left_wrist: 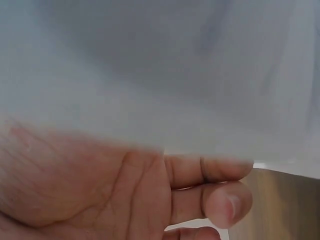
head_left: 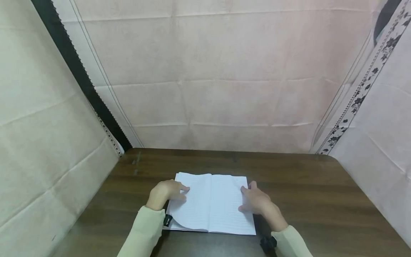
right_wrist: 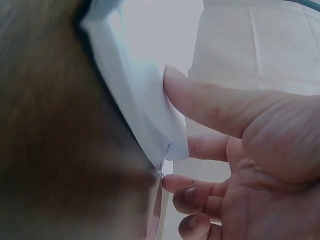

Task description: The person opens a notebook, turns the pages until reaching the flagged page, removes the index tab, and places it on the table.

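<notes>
An open notebook (head_left: pixel 224 214) with white, faintly lined pages lies on the brown table. My left hand (head_left: pixel 168 192) lies over the left page near its outer edge, thumb and a fingertip on the paper. That page (left_wrist: pixel 150 75) bows up at its lower left corner and, in the left wrist view, hides the thumb and part of the palm. At the right edge, my right hand (head_left: pixel 257 200) pinches the paper. The right wrist view has the thumb (right_wrist: pixel 187 97) against the white page (right_wrist: pixel 145 85), with a finger behind its edge.
The wooden table (head_left: pixel 321 200) extends on both sides of the notebook and behind it. Pale creased cloth (head_left: pixel 224 71) hangs at the back and both sides. Dark bands (head_left: pixel 268 242) circle the wrists below light sleeves (head_left: pixel 141 233).
</notes>
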Demonstrator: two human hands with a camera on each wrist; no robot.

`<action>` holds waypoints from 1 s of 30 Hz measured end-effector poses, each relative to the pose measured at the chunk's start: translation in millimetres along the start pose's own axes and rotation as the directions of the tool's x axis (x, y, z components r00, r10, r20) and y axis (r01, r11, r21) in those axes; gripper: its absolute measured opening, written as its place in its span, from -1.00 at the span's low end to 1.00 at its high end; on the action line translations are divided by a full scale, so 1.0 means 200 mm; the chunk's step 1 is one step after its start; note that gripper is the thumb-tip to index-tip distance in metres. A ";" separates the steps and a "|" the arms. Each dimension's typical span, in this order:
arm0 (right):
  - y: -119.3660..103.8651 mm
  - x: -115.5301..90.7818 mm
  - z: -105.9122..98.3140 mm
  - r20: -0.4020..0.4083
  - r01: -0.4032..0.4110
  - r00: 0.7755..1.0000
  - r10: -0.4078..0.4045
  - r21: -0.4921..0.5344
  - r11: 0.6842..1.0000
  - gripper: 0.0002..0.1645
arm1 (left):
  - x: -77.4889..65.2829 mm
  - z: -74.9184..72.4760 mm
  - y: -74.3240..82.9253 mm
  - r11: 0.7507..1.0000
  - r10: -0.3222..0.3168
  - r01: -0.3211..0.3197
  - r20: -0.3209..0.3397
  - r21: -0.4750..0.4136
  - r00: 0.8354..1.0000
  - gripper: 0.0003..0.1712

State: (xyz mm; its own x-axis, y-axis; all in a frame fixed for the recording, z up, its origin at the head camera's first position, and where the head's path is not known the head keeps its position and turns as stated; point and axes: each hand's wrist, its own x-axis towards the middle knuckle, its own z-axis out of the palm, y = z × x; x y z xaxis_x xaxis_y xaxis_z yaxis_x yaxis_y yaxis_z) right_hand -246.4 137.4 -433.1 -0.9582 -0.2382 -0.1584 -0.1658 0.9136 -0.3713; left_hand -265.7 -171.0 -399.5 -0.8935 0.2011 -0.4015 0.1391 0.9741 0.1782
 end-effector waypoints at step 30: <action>0.02 0.05 -0.03 -0.137 0.053 0.991 0.009 0.443 0.895 -0.22 | -0.01 0.01 0.01 1.000 -0.006 0.006 -0.024 0.002 1.000 -0.39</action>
State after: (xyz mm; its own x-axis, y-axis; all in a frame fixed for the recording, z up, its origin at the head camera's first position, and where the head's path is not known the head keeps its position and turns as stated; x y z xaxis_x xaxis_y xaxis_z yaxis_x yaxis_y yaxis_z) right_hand -258.0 141.1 -430.6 -0.9825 -0.1830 -0.0347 -0.0964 0.6592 -0.7457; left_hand -262.6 -169.6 -400.7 -0.9045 0.1925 -0.3805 0.1345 0.9755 0.1740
